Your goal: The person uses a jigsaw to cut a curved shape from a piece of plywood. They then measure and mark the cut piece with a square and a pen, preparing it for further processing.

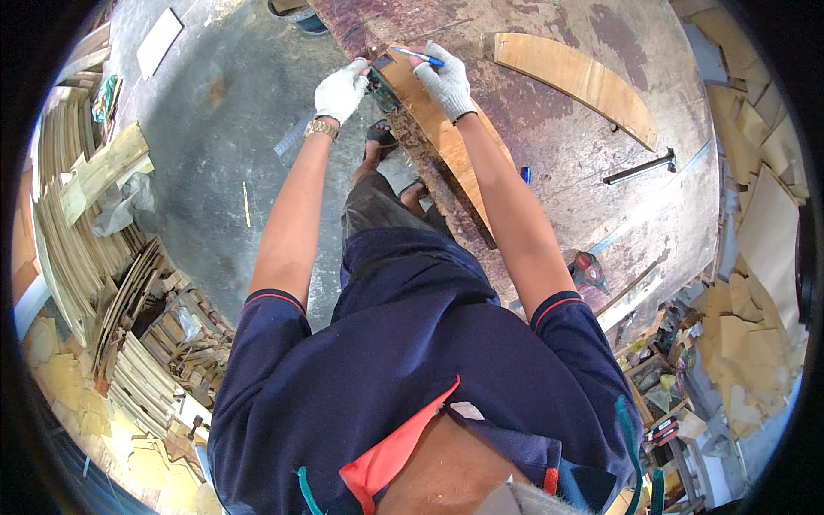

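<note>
My left hand (pixel 342 91), in a white knitted glove, is closed at the end of a curved wooden board (pixel 442 124) on the worktable. Its fingertips meet a small dark flat piece (pixel 381 62) on the board's end; what they grip is not clear. In my right hand (pixel 448 87), also gloved, is a blue and white pen (pixel 418 57), its tip pointing left toward the dark piece. That hand rests over the board's far end. My right forearm hides part of the board's right edge.
Another curved board (pixel 584 79) lies on the worktable (pixel 558 142), near a hammer (pixel 639 167). A small blue object (pixel 525 175) and a red-and-black power tool (pixel 588 271) are beside my right arm. Curved wooden strips (pixel 64 206) are stacked at left.
</note>
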Available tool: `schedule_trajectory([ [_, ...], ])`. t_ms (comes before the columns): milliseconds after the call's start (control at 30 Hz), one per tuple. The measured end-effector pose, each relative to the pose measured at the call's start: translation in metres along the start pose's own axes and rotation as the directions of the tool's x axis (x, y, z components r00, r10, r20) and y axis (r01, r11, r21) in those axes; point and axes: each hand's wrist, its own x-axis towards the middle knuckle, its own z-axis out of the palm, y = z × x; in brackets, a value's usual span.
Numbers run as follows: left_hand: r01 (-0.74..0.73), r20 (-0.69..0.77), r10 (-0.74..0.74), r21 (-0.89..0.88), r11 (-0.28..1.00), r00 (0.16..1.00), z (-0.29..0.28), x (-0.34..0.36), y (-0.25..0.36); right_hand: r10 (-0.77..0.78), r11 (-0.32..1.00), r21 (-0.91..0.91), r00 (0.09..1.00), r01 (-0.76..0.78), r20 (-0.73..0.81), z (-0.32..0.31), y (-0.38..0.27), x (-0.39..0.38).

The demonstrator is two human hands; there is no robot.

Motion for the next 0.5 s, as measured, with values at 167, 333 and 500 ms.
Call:
schedule_trajectory([
  [167,0.054,0.079,-0.057,0.042,0.998,0.995,-0.008,0.003,0.006,-0.071,0.991,-0.107,0.997,0.075,0.036,0.001,-0.004,0.003],
  [333,0.063,0.086,-0.065,0.027,0.998,0.994,-0.008,0.005,0.007,-0.115,0.986,-0.116,0.993,0.118,0.034,0.000,0.001,0.005],
  [500,0.049,0.069,-0.048,-0.002,0.999,0.996,-0.009,0.003,0.004,-0.077,0.987,-0.136,0.996,0.082,0.040,-0.001,-0.003,0.004],
])
